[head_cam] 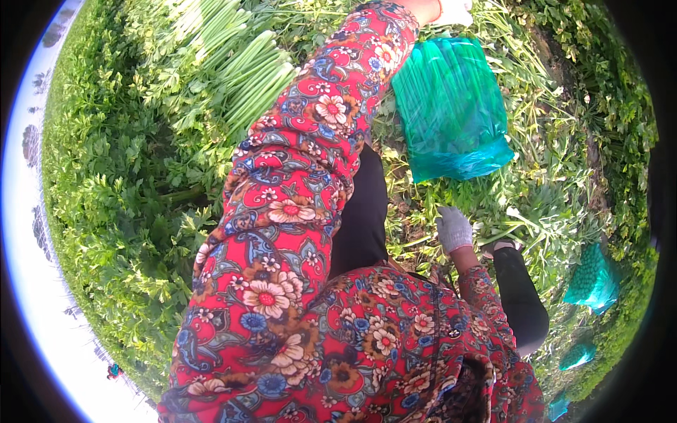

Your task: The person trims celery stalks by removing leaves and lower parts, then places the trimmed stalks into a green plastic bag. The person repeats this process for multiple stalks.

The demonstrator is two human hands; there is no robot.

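My left arm in a red floral sleeve reaches to the top edge, where my left hand (456, 11), in a pale glove, is overexposed and partly cut off; its fingers cannot be made out. Just below it lies a translucent green plastic bag (449, 106) packed with long stalks, its gathered blue-green end toward me. Apart from the bag, my right hand (455, 230), in a grey-white knit glove, hangs low over leaf litter. Its back faces up and hides most of the fingers. Trimmed celery stalks (256, 79) lie in bundles at the upper left.
Uncut celery plants (121, 227) stand thick on the left. Loose leaves and cut stems (534, 227) cover the ground around my feet. Further filled green bags (592, 280) lie at the right and lower right. A distant figure (113, 371) shows at the lower left.
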